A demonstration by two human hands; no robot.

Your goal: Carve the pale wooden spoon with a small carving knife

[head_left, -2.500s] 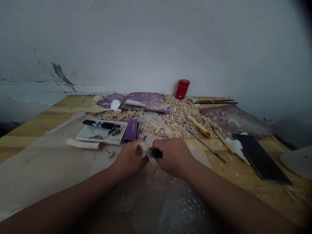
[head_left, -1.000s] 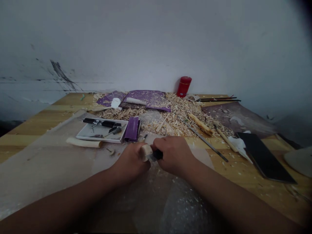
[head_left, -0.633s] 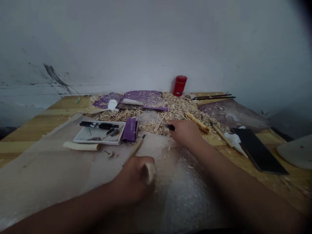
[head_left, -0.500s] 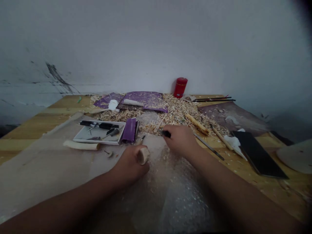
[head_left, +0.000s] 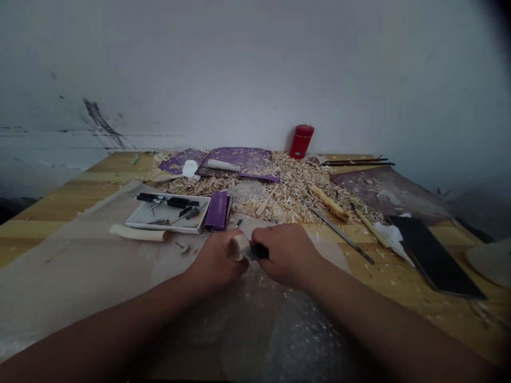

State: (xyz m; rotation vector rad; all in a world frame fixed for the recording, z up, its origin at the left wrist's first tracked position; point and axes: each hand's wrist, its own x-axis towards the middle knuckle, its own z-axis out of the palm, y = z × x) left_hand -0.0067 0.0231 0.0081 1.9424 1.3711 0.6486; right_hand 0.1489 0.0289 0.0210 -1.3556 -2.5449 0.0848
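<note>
Left hand (head_left: 215,259) clenched round pale wood (head_left: 240,247); right hand (head_left: 290,254) grasping black-handled knife (head_left: 262,251), blade (head_left: 251,255) at the wood; shavings (head_left: 295,187) heaped toward far edge of table (head_left: 59,200)

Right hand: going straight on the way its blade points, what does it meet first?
The pale wooden piece in the left hand. The black-handled blade in the right hand already appears right at it; whether they touch is unclear from this view.
</note>
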